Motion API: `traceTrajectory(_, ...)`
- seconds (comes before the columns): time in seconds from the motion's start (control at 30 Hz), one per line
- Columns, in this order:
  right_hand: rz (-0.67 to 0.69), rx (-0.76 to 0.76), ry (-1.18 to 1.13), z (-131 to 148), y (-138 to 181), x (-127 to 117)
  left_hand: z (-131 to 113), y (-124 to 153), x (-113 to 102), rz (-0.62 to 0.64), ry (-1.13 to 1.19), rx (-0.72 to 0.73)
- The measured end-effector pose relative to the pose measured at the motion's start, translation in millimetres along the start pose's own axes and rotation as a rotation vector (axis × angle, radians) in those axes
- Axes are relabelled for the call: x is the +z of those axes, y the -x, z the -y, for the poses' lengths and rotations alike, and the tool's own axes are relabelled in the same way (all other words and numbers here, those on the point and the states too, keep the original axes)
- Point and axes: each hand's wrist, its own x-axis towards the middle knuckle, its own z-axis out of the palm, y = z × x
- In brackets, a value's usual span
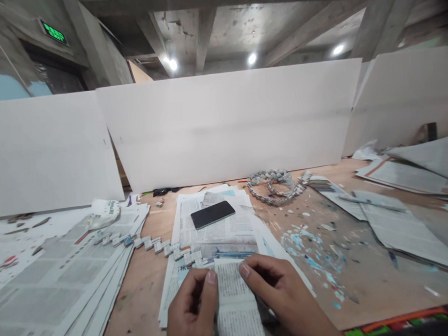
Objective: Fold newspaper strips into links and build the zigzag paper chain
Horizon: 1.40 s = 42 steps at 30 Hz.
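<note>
Between my two hands is a strip of printed newspaper (234, 295), creased across its width and hanging toward me. My left hand (197, 303) pinches its left edge between thumb and curled fingers. On the other edge, my right hand (277, 288) grips the strip near its top corner, thumb uppermost. Just beyond my left hand runs a zigzag chain of folded paper (151, 243), stretching off to the left. Under and past my hands lies a stack of newspaper sheets (185, 221), with a black phone (213, 215) resting on top.
A coiled folded-paper chain (259, 193) sits at the back. Blue and white paint flakes (303, 238) litter the table right of centre. Newspaper piles lie at left (76, 261) and right (406, 225). White boards (230, 123) stand along the back edge. A crumpled white wrapper (104, 211) is at left.
</note>
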Motion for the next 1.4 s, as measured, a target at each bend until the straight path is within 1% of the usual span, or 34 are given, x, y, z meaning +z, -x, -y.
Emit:
traceTrajectory(0.07, -0.016, -0.003, 0.034, 2.3, -3.0, 4.7, -0.6, -4.0, -6.2, 0.017, -0.036, 0.007)
traceTrajectory(0.13, -0.006, -0.015, 0.119, 3.5, -6.9, 11.6, 1.7, -8.9, -15.2, 0.035, -0.118, 0.035)
traceTrajectory(0.23, 0.048, -0.042, 0.272, 3.1, -12.9, 24.3, 7.5, -15.1, -34.4, 0.07, -0.305, 0.063)
traceTrajectory(0.3, 0.083, -0.056, 0.334, 2.7, -16.7, 31.9, 9.7, -17.8, -48.2, 0.088, -0.415, 0.073)
traceTrajectory(0.37, 0.108, -0.076, 0.398, 3.6, -21.0, 36.7, 9.4, -20.3, -59.3, 0.102, -0.48, 0.083)
traceTrajectory(0.43, 0.13, -0.111, 0.488, 5.6, -26.3, 38.1, 6.9, -24.3, -65.3, 0.111, -0.525, 0.095)
traceTrajectory(0.53, 0.164, -0.178, 0.64, 7.5, -35.1, 36.0, 1.4, -33.0, -64.8, 0.13, -0.634, 0.124)
traceTrajectory(0.7, 0.227, -0.291, 0.878, 3.3, -48.4, 33.8, -7.3, -48.9, -54.8, 0.175, -0.883, 0.171)
traceTrajectory(0.8, 0.274, -0.326, 0.99, -0.3, -59.7, 33.7, -13.2, -62.6, -49.8, 0.223, -1.005, 0.169)
traceTrajectory(0.9, 0.284, -0.328, 1.053, -3.5, -73.9, 31.0, -19.6, -80.9, -44.3, 0.278, -1.062, 0.147)
traceTrajectory(1.03, 0.22, -0.287, 1.038, -8.2, -86.8, 23.3, -22.5, -99.4, -36.8, 0.362, -1.025, 0.092)
traceTrajectory(1.13, 0.179, -0.262, 0.957, -6.9, -89.6, 13.3, -19.2, -102.4, -34.4, 0.453, -0.931, 0.046)
traceTrajectory(1.2, 0.151, -0.246, 0.881, -0.7, -90.3, 1.7, -17.8, -100.2, -34.1, 0.529, -0.868, 0.041)
traceTrajectory(1.27, 0.117, -0.222, 0.789, 9.2, -90.4, -14.9, -19.4, -95.5, -33.6, 0.602, -0.827, 0.097)
traceTrajectory(1.4, 0.066, -0.176, 0.573, 31.0, -83.4, -53.1, -27.6, -82.9, -25.4, 0.736, -0.843, 0.371)
